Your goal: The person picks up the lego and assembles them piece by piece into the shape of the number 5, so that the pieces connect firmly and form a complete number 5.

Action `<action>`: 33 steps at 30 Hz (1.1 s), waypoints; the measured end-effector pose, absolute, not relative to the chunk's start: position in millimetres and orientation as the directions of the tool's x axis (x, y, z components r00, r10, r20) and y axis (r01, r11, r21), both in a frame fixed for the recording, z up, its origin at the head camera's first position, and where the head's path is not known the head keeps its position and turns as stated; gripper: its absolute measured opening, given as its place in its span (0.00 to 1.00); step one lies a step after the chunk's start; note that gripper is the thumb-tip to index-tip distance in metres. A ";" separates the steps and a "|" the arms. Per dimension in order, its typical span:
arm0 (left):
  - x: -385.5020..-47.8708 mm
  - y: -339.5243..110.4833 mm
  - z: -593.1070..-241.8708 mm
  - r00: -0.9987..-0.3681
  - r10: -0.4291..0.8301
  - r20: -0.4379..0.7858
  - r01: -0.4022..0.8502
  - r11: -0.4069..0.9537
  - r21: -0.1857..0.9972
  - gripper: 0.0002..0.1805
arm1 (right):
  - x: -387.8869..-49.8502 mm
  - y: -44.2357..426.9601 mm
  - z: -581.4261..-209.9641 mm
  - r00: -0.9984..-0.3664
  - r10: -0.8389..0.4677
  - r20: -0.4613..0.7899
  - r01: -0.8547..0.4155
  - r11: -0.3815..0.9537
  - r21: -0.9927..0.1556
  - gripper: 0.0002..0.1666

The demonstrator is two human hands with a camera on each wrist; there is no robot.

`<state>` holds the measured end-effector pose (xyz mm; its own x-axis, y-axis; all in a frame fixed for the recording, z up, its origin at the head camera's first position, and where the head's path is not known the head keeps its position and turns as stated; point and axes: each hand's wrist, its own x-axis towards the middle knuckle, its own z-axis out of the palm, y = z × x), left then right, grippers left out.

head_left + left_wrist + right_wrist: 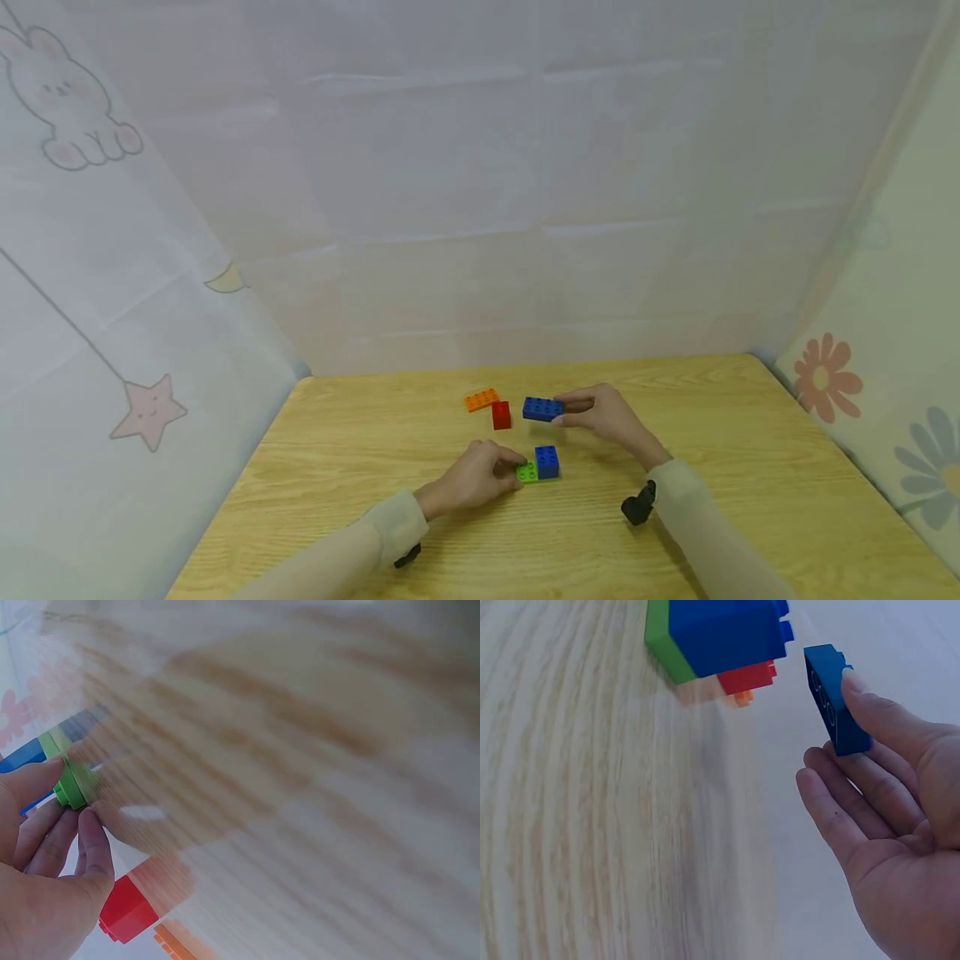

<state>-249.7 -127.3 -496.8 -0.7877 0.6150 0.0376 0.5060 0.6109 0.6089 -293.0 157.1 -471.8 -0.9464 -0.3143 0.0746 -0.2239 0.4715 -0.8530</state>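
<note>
My left hand point(477, 477) pinches the left end of a flat green brick point(527, 472) on the table. A blue square brick point(547, 462) is fixed on the green brick's right part, studs up. Behind it, my right hand point(606, 414) grips a longer blue brick point(542, 408) by its right end, thumb on one side and fingers on the other. In the right wrist view that blue brick point(836, 701) is lifted off the table, its hollow underside partly showing. The left wrist view shows thumb and fingertips around the green brick point(73, 781).
A red brick point(501, 415) lies left of the held blue brick. Just behind it is a flat orange brick point(482, 399). All stand on a wooden table point(337, 467) with printed cloth walls point(450, 292) at its back and sides.
</note>
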 end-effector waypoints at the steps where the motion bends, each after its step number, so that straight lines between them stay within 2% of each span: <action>1: -249.5 -127.2 -496.7 -0.790 0.612 0.033 0.500 0.613 0.612 0.19 | -291.7 156.9 -470.5 -0.949 -0.309 0.067 -0.212 0.463 -0.861 0.31; 9: -249.0 -127.5 -495.8 -0.781 0.622 0.052 0.520 0.603 0.605 0.18 | -278.2 156.5 -464.1 -0.948 -0.316 0.041 -0.171 0.395 -0.903 0.31; 15: -249.2 -128.2 -495.7 -0.776 0.627 0.071 0.529 0.585 0.614 0.17 | -271.1 157.7 -462.6 -0.933 -0.356 0.048 -0.207 0.424 -0.882 0.29; 23: -248.7 -130.3 -497.0 -0.801 0.597 0.041 0.470 0.585 0.661 0.18 | -266.5 154.9 -465.3 -0.905 -0.420 0.061 -0.248 0.406 -0.879 0.25; 33: -250.2 -131.7 -498.1 -0.826 0.562 0.052 0.438 0.581 0.686 0.14 | -255.8 150.8 -475.8 -0.864 -0.498 0.070 -0.296 0.391 -0.872 0.27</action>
